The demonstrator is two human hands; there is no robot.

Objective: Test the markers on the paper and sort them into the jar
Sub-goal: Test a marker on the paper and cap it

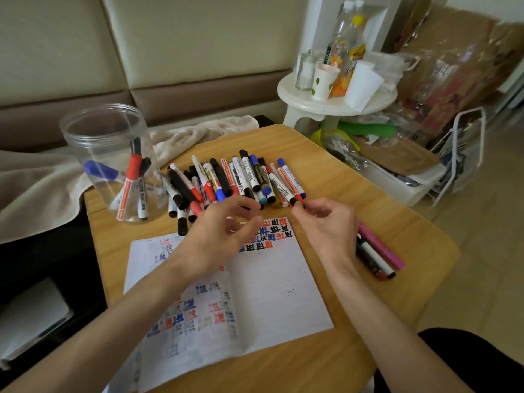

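Observation:
Loose markers (226,180) with black, red and blue caps lie in a heap across the far half of the wooden table (411,231). My right hand (329,225) pinches the black-capped end of a white marker (279,184) at the heap's right edge. My left hand (221,234) hovers over the paper with loosely curled fingers and holds nothing. The white paper (283,293) in front of me carries red, blue and black test marks. A clear plastic jar (82,129) stands open at the table's far left with several markers upright inside.
A pink marker and two darker ones (377,253) lie apart on the table to the right of my right hand. A beige blanket (42,182) lies left of the jar. A white stool (312,104) with bottles and cups stands beyond the table, beside bags and boxes.

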